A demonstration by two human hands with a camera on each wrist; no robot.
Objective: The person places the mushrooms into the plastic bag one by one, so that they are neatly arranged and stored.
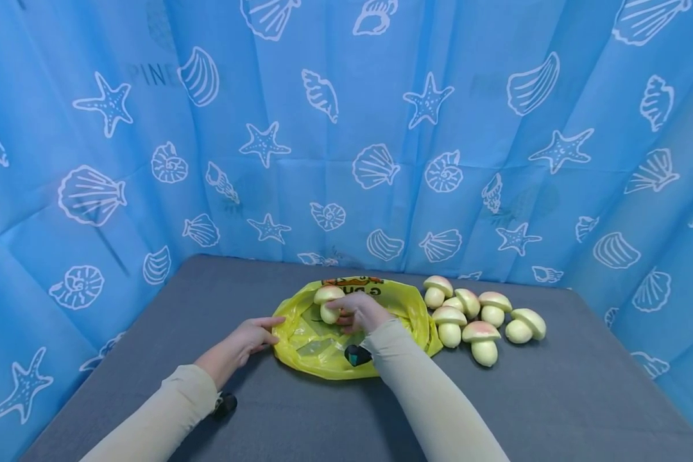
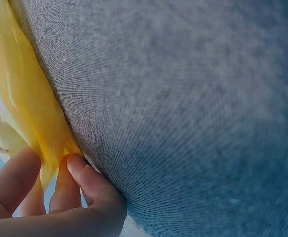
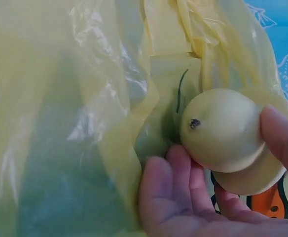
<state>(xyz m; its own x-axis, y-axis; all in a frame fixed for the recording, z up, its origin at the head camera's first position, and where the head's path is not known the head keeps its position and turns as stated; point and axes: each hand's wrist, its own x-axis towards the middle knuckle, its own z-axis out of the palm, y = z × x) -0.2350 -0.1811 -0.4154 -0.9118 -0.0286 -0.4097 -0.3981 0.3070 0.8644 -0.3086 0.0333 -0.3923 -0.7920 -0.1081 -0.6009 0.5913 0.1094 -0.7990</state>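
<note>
A yellow plastic bag (image 1: 317,367) lies spread with its mouth wide on the grey table. At the bag's left edge my left hand (image 1: 247,340) pinches the rim; the left wrist view shows thumb and fingertips on the bunched yellow plastic (image 2: 40,123). Over the bag's opening, my right hand (image 1: 360,312) holds a toy mushroom (image 1: 328,296) with a pinkish cap and pale stem. In the right wrist view the mushroom (image 3: 223,131) sits between thumb and fingers, its round stem end with a dark spot facing the camera.
Several similar mushrooms (image 1: 483,345) stand and lean in a group right of the bag, close to its edge. Behind the grey table (image 1: 554,398) hangs a blue curtain (image 1: 346,128) with white shell and starfish prints.
</note>
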